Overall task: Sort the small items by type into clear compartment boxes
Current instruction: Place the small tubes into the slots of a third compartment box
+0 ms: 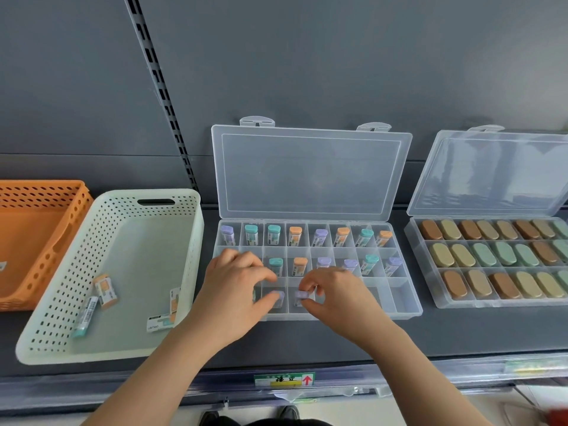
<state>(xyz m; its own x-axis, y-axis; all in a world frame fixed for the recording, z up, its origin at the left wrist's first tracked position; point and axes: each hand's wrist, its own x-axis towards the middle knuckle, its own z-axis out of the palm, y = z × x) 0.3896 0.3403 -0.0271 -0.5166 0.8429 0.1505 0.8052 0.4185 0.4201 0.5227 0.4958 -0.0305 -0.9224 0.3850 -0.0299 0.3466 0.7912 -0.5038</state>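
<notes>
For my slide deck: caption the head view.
Left hand pinches one purple-capped case, right hand a second case, in the near row of the clear compartment box.

Clear compartment box [402, 298], lid open (propped upright behind). Capped tubes [273, 235] in purple, teal, orange standing one per cell across rear two rows; two purple tubes [299, 295] in front row. Second box [430, 292] alongside, holding oval pieces [461, 255].
</notes>
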